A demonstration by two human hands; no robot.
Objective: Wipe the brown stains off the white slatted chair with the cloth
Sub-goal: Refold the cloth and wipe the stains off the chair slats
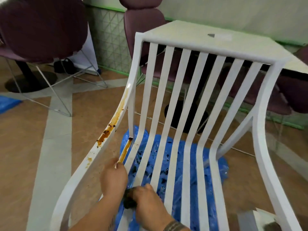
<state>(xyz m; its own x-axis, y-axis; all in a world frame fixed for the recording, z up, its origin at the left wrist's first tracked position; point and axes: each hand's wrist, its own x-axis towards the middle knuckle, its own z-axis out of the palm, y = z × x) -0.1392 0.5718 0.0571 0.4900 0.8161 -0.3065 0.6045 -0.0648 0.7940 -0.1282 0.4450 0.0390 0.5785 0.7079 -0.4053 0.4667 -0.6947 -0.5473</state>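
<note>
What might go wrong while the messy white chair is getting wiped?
The dark crumpled cloth in the right hand already looks dirty, so it might smear brown over clean slats of the white slatted chair.
The left hand grips a slat right below a brown streak and may get sticky.
The gooey brown stain on the armrest seems to hang beyond the blue plastic sheet, so drips could hit the floor.

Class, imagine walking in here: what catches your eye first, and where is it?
Sticky brown stains streak the armrest on the left of the white slatted chair. Beneath it lies a crumpled blue plastic sheet, and the right hand grips a dark cloth at the seat.
</note>
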